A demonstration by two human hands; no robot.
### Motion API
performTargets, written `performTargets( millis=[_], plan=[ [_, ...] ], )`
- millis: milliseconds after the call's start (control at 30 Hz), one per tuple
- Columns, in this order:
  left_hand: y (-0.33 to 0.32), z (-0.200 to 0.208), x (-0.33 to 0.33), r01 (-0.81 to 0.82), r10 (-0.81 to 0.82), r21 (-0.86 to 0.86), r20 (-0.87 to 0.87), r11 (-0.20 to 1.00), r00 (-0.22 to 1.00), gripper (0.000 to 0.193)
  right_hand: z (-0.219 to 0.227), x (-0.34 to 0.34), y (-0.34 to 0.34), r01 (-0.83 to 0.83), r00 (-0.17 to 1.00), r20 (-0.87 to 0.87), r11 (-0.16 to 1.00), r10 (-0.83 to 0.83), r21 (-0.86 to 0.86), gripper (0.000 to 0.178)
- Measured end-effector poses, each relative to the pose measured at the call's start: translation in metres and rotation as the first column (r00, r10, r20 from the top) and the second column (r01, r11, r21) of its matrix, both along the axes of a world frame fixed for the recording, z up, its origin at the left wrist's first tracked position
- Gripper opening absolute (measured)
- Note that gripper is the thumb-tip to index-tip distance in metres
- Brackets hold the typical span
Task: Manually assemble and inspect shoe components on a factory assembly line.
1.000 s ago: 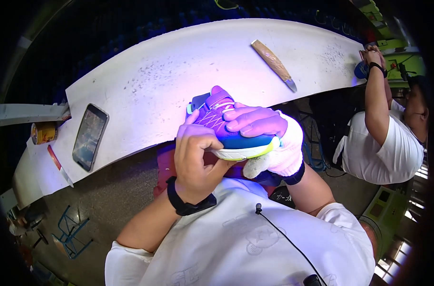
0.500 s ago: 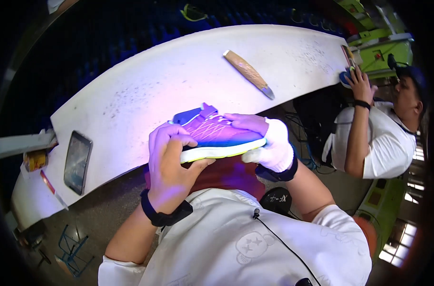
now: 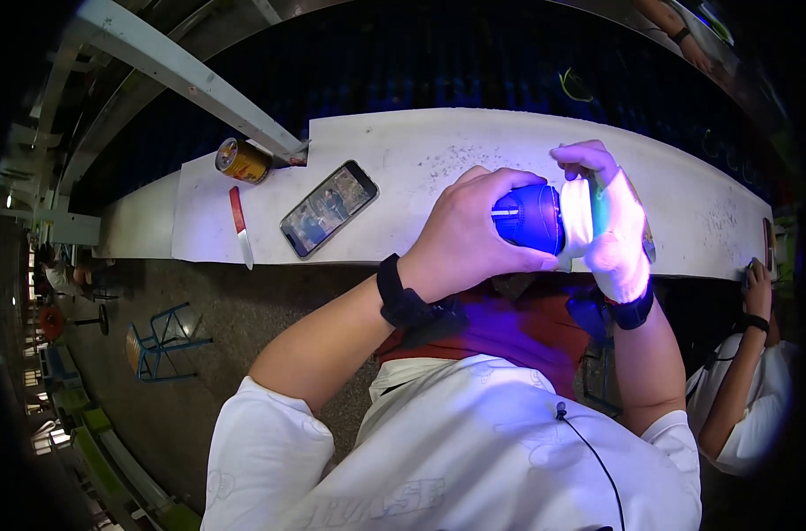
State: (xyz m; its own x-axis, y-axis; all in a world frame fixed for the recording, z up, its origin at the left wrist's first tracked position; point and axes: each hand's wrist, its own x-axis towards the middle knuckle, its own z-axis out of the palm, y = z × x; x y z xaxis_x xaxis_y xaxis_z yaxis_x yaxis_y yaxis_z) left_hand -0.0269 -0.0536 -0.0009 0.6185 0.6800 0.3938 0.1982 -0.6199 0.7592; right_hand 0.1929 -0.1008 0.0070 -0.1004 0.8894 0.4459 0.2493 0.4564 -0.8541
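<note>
Above the front edge of the white bench (image 3: 403, 142), a sneaker (image 3: 529, 218) is held on its side, seen end-on under purple light. Its upper looks blue, and its thick white sole (image 3: 577, 218) faces right. My left hand (image 3: 465, 226) wraps round the upper, with fingers over the top and thumb below. My right hand (image 3: 617, 226), in a white glove with bare fingertips, is beside the sole. Its fingers are raised and loosely bent, not closed round the shoe. Whether its palm touches the sole I cannot tell.
Left on the bench are a phone (image 3: 330, 209), a red-handled knife (image 3: 240, 227) and a yellow can (image 3: 243, 161). A pale metal beam (image 3: 191, 75) slants down to the bench. A blue-framed chair (image 3: 164, 343) stands on the floor. At right a co-worker's hand (image 3: 757, 290) shows.
The view has swung left. The sneaker has turned from side-on to end-on with its sole facing right. My right hand has let go of the toe, and its fingers have lifted.
</note>
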Motion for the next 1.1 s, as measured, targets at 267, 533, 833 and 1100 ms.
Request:
performTargets(
  millis=[267, 533, 833, 1100],
  plan=[
    [0.018, 0.004, -0.008, 0.022, -0.035, -0.441, -0.022, 0.897, 0.999, 0.060, -0.019, -0.021, 0.021, -0.006, 0.876, -0.475, 0.985, -0.079, -0.175, 0.023],
    [0.024, 0.008, 0.008, -0.089, 0.023, -0.531, -0.129, 0.843, 0.991, 0.050, -0.008, -0.023, 0.055, -0.298, 0.839, -0.542, 0.870, 0.043, -0.392, 0.020],
    [0.027, 0.043, 0.060, -0.016, -0.021, -0.091, -0.395, 0.996, 0.918, 0.073, 0.003, 0.026, 0.036, -0.049, 0.996, -0.076, 0.993, 0.041, -0.103, 0.026],
    [-0.027, 0.059, 0.085, 0.205, -0.011, 0.290, -0.552, 0.935, 0.834, 0.074, -0.010, 0.042, -0.027, -0.171, 0.866, -0.488, 0.982, 0.109, -0.083, 0.046]
  ],
)
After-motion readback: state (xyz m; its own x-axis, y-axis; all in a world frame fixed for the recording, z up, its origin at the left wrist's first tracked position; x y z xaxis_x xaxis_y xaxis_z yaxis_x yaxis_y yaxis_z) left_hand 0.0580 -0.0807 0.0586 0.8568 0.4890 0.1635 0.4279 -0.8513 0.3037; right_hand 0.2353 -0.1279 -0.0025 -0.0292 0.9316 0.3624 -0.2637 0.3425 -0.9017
